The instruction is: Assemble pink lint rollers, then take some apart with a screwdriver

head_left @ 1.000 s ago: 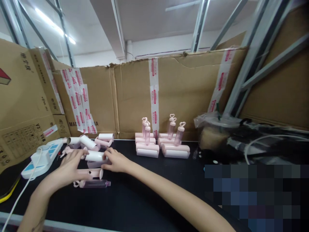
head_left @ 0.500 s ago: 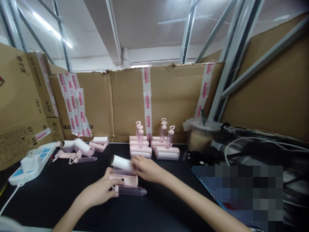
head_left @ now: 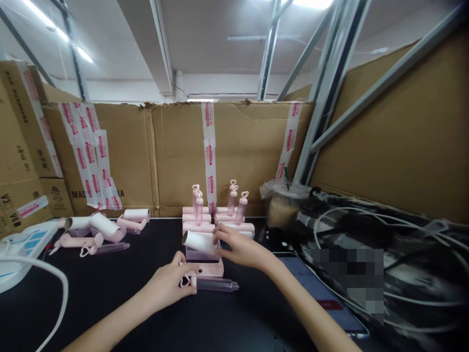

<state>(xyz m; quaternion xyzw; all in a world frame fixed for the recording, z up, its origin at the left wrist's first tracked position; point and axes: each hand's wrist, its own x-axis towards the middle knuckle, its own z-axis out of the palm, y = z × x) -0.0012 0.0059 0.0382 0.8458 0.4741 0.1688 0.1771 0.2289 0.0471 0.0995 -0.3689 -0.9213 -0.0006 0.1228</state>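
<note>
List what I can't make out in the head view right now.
Head view:
White roll: right end hidden by the right hand.
Pink holder: left end hidden by the left hand.
Phone: screen text too blurred to read.
Power strip: cut off by the left edge.

we work at black table top (head_left: 190, 327). on it, left edge: white power strip (head_left: 36, 239). beside strip: loose heap of pink parts and white rolls (head_left: 104, 226), clear heart-looped tube (head_left: 110, 248) lying in front. back middle: pink rollers (head_left: 198, 227) side by side in two groups. farther right: lidded drink cup (head_left: 284, 212), then dark blurred clutter (head_left: 351, 230); phone (head_left: 315, 281) flat, nearer us. front middle: pink shell (head_left: 211, 269), purplish tube (head_left: 216, 284); we cannot tell if these touch table.
</note>
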